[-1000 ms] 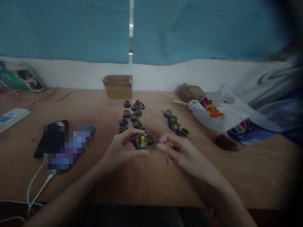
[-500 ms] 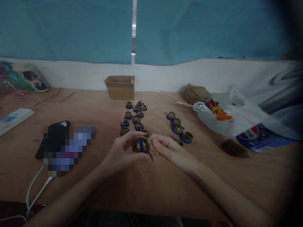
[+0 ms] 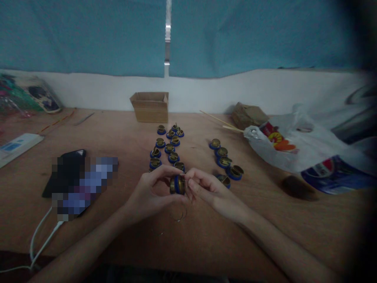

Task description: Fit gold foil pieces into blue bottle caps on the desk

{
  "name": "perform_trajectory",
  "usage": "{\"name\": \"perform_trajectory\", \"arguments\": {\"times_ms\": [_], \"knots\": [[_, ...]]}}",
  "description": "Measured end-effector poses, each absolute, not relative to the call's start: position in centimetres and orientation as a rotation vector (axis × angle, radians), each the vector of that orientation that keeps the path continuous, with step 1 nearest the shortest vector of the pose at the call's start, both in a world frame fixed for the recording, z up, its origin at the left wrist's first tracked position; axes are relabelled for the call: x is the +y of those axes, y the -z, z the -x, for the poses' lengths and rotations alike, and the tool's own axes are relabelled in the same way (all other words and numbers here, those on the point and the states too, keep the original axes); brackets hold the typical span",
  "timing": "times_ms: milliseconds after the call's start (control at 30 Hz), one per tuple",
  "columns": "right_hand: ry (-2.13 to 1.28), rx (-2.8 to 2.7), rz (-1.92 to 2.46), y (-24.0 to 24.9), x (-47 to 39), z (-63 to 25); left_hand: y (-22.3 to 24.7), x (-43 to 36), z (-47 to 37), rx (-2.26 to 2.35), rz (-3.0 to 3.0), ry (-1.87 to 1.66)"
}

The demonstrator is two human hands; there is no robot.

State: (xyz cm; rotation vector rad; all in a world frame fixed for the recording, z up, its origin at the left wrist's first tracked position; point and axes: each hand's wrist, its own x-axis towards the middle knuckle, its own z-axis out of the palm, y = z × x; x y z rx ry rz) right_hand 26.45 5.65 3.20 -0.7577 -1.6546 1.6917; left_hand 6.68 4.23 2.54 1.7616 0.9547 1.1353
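My left hand (image 3: 153,190) grips a round brass-coloured piece with a blue ring (image 3: 177,184) between thumb and fingers. Close against its right side, my right hand (image 3: 206,188) has its fingers pinched together; what they hold, if anything, is too small to make out. A thin wire loop (image 3: 179,219) shows just below the hands. Beyond my left hand stand several similar brass and blue pieces (image 3: 169,148) in uneven rows. Several more (image 3: 222,152) form a slanting line to the right.
An open cardboard box (image 3: 151,112) stands at the back. Left are a black phone (image 3: 66,173), a blurred-out device with white cables (image 3: 91,188) and a white power strip (image 3: 20,147). Right are a plastic bag (image 3: 318,141), thin sticks (image 3: 219,121) and a brown package (image 3: 250,114).
The held piece has turned slightly between my left fingers. My right hand has barely moved beside it. The view has shifted a little, uncovering more of the nearest piece on the right.
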Motion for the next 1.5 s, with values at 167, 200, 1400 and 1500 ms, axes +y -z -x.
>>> {"name": "perform_trajectory", "arguments": {"times_ms": [167,200,1400,1500], "knots": [[-1.685,-1.646,0.775,-3.5,5.5,-26.4,-2.6,4.2,-6.7,0.959,-1.802,-1.136],[-1.676,-1.657,0.772,-3.5,5.4,-26.3,-2.6,4.2,-6.7,0.955,-1.810,-1.144],[0.041,-2.417,0.642,-3.4,3.6,-26.8,-2.8,4.3,-6.2,0.724,-2.071,-1.242],[0.056,-2.419,0.594,-3.4,3.7,-26.8,-3.0,4.2,-6.2,0.718,-2.080,-1.244]]}}
